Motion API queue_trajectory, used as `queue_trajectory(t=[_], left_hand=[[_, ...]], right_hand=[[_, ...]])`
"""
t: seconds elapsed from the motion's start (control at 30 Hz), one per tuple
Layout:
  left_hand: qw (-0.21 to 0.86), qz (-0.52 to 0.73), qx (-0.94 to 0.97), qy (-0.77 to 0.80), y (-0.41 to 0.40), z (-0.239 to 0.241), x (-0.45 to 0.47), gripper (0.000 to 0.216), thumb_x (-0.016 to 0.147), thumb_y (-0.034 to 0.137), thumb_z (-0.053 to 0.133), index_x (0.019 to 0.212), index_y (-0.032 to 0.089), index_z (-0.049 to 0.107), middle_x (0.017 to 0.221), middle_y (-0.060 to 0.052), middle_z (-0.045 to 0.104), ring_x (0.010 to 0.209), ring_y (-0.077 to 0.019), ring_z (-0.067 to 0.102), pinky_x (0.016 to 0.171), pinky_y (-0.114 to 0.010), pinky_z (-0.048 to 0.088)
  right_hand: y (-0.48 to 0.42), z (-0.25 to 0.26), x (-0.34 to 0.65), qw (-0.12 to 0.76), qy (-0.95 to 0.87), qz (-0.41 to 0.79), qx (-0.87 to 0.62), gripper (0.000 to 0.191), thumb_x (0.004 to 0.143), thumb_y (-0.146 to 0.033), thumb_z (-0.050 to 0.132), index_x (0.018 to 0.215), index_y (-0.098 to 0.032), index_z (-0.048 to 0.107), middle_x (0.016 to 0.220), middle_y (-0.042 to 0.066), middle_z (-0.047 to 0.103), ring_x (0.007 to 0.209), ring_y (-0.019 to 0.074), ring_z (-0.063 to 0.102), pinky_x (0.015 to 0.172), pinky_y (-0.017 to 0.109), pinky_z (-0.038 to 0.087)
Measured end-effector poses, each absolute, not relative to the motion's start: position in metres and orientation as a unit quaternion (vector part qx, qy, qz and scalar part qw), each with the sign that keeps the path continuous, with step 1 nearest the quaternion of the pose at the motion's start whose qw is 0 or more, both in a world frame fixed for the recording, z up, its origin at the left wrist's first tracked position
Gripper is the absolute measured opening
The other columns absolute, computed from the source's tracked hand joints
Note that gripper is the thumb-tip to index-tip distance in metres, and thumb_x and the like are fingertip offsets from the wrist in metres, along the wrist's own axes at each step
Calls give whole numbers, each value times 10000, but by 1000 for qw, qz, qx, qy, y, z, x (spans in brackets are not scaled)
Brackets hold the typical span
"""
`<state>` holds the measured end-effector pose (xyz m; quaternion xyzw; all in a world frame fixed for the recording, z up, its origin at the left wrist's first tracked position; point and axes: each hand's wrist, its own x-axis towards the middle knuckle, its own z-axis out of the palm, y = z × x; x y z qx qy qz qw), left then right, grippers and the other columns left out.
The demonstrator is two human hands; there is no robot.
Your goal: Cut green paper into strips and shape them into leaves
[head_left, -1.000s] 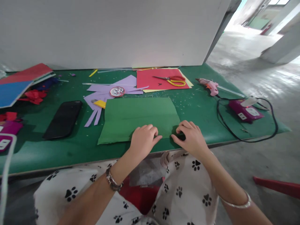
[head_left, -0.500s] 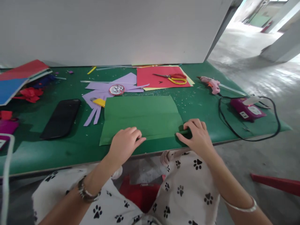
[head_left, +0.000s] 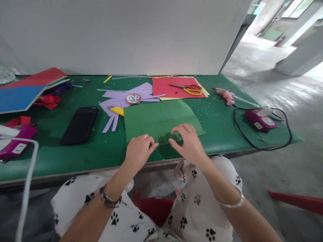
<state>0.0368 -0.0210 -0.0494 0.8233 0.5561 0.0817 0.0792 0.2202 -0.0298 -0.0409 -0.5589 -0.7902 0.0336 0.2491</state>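
A green paper sheet (head_left: 156,117) with a faint crease lies in front of me near the table's front edge. My left hand (head_left: 139,151) is at its lower left corner, fingers curled over the front edge and the thumb pointing right; the fingertips are partly hidden. Over the front edge, right of the middle, is my right hand (head_left: 189,143), its thumb and fingers apart with nothing between them. Its shadow falls on the sheet. A yellow-handled cutter (head_left: 117,111) touches the sheet's left side, on purple paper pieces (head_left: 111,101).
Yellow-and-red-handled scissors (head_left: 189,89) rest on red paper (head_left: 161,88). A pink glue gun (head_left: 227,95) and a purple power block (head_left: 261,120) with a looped black cord are at right. A black phone (head_left: 80,126) and a second purple block (head_left: 21,144) are at left.
My right hand has moved left from the sheet's right corner and opened. The sheet has turned slightly, and its right corner now lies uncovered. The view has shifted a little.
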Motion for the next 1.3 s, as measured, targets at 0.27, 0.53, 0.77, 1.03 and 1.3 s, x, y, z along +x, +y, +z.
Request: queue_trajectory(t=[0.27,0.53,0.77,1.03,1.3], left_hand=[[71,102,820,559,-27,-54,29,191,821,291,451,702,171,541,691,-3,553,654,-140,518,562,-255,297],[84,117,821,553,-26,-58,27,216,822,306,439,671,177,522,672,9,545,581,-114,479,553,-253,299],[107,92,821,553,-21,-50,25,220,799,323,460,635,182,500,647,24,527,519,-88,432,492,-221,269],[165,98,820,539,-19,-49,9,193,789,319,440,658,186,492,649,29,492,519,-79,431,477,-197,281],[153,99,841,509,-23,-46,3,187,781,315,431,667,193,514,675,19,528,560,-97,470,502,-209,297]], right_hand=[[-18,-59,196,177,-796,45,-577,204,689,-346,543,835,-208,511,901,55,509,853,218,458,732,353,368],[-18,-62,248,208,-772,-1,-601,175,690,-324,533,818,-224,468,872,55,465,805,222,455,724,388,382],[-12,-69,311,229,-733,-56,-638,194,678,-366,536,760,-222,436,815,46,441,801,225,452,740,409,361],[-10,-65,342,242,-716,-23,-655,116,690,-303,495,748,-223,434,770,35,470,757,207,466,719,402,385],[-22,-52,303,281,-760,13,-586,219,753,-167,394,932,-225,505,929,76,541,827,204,528,730,389,434]])
